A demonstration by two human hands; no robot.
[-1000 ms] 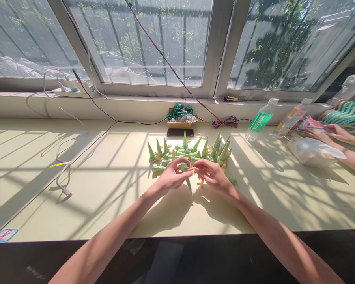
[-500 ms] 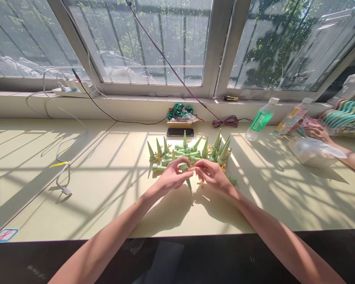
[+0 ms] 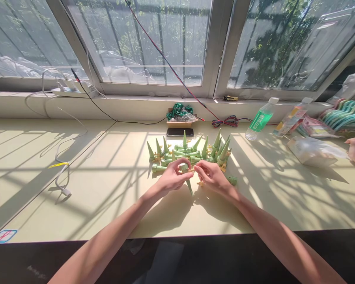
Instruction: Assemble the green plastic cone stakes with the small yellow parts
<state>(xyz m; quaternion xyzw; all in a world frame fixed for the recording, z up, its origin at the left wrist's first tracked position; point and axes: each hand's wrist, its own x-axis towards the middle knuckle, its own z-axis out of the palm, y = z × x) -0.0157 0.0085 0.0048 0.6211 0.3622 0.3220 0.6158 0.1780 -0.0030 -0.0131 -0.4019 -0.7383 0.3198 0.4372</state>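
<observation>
Green plastic, apparently, in left hand [image 3: 175, 175]: cone [image 3: 189, 187] gripped at broad end, tip slanting down toward the desk [image 3: 106, 197]. Judged light, stiff, slick; best held at that end. Small yellow peg [image 3: 191, 170] just right, probably fragile. Right hand [image 3: 209, 173] narrow at the peg; grip: cannot tell.

Pale-green conical plastic pieces [image 3: 224, 151] looked smooth, faintly satiny. Pale-yellow flat surface [image 3: 106, 213] was smooth, low-sheen. Black rectangular phone [image 3: 180, 132] looked glossy; clear green-labelled plastic bottle [image 3: 260, 119] shone.
</observation>
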